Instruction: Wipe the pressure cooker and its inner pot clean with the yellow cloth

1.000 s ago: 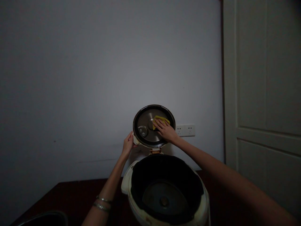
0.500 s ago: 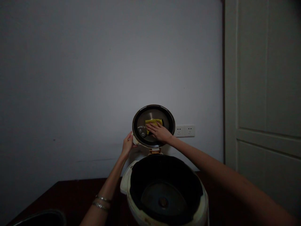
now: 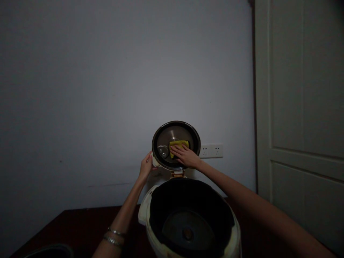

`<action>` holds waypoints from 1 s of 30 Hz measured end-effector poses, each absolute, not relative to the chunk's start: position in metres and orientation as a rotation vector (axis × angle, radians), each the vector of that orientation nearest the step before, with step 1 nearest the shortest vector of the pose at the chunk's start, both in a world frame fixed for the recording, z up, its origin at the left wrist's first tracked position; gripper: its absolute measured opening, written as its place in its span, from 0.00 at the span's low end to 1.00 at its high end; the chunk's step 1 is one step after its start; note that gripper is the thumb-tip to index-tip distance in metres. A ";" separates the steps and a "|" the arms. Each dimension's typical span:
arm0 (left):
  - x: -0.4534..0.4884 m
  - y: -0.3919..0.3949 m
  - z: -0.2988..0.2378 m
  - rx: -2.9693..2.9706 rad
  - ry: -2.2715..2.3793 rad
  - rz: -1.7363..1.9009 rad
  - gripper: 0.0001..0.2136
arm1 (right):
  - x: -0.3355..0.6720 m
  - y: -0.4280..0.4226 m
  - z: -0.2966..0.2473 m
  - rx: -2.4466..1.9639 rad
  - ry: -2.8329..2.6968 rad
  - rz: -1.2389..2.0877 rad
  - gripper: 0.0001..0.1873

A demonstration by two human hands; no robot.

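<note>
A white electric cooker [image 3: 235, 238] stands with its round lid [image 3: 177, 129] raised on a hinge at the back. My left hand [image 3: 146, 166] grips the pale left edge of that lid, thumb and fingers closed around it. Against the lid's metal inner face, my right hand [image 3: 186, 156] presses a folded yellow cloth [image 3: 178, 144], fingers laid over it. Two small round valve-like fittings show left of the cloth. Inside the cooker's dark well [image 3: 188, 227], a round knob-like part sits in the middle of the bottom.
The cooker is on a dark red table [image 3: 88, 224] against a grey wall [image 3: 107, 89]. A double wall socket [image 3: 211, 151] is right of the lid. A pale door [image 3: 295, 89] stands at the right. Part of a dark round rim [image 3: 51, 248] shows at the bottom left.
My right hand and the yellow cloth have slid down and a little to the right across the lid. My left hand keeps its hold on the lid's edge.
</note>
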State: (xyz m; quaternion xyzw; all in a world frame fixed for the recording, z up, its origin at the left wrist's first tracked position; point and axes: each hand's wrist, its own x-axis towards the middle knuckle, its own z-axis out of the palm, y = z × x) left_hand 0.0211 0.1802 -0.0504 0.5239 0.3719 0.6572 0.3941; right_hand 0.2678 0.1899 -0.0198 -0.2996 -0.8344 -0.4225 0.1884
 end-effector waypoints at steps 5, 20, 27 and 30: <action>0.021 0.181 -0.050 1.304 0.962 1.661 0.22 | 0.227 0.200 0.009 -0.771 -2.361 -1.217 0.28; 0.022 0.180 -0.050 1.322 0.916 1.717 0.21 | 0.256 0.204 0.047 -1.018 -2.116 -1.129 0.29; 0.022 0.178 -0.050 1.355 0.942 1.703 0.20 | 0.263 0.195 -0.005 -1.201 -1.937 -0.942 0.30; 0.021 0.177 -0.052 1.380 0.938 1.706 0.21 | 0.263 0.192 -0.023 -1.194 -1.938 -0.909 0.30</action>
